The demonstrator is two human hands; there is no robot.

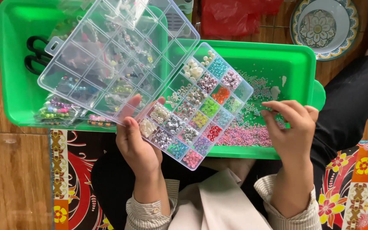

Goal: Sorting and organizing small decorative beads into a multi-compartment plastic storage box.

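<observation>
- Head view: one clear bead organizer (194,104), lid open, lies over two green trays (286,59).
- Left hand (137,142) grips the organizer's near edge.
- Right hand (292,127), just right of the organizer, fingers pinched; contents cannot be told.

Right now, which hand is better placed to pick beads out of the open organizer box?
The right hand, probably. It is free, fingers pinched beside the bead compartments. The left hand is gripping the clear organizer box at its hinge edge, over the green tray.
</observation>
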